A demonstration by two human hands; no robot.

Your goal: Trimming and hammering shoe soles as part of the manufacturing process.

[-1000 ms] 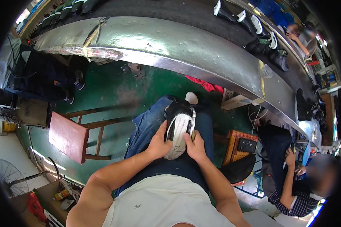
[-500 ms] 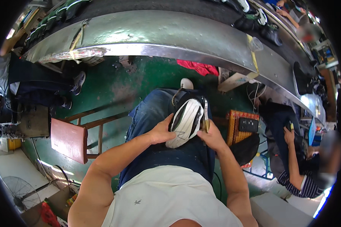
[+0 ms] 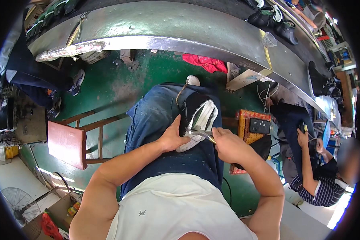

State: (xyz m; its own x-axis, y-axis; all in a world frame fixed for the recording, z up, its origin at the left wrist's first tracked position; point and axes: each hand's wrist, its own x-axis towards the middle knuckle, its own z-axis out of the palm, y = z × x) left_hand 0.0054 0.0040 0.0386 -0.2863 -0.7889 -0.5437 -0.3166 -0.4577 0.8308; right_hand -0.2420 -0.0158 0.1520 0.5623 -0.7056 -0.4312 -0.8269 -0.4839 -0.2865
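Around the black-and-white shoe on the lap, a long metal surface arcs from ten to three o'clock over green floor; red cloth lies at twelve, a stool at nine, a fan at eight, a co-worker at four. The left hand grips the shoe; the right hand clasps pincers at its edge.

Right in front of us runs a long metal bench, a clear plastic cup sitting on the metal, dark shoes on the dark belt behind. Down here the scuffed green floor bears a crumpled red cloth and a reddish-brown stool, while an orange woven seat holds a black device and the jeans-clad lap carries a black-and-white shoe
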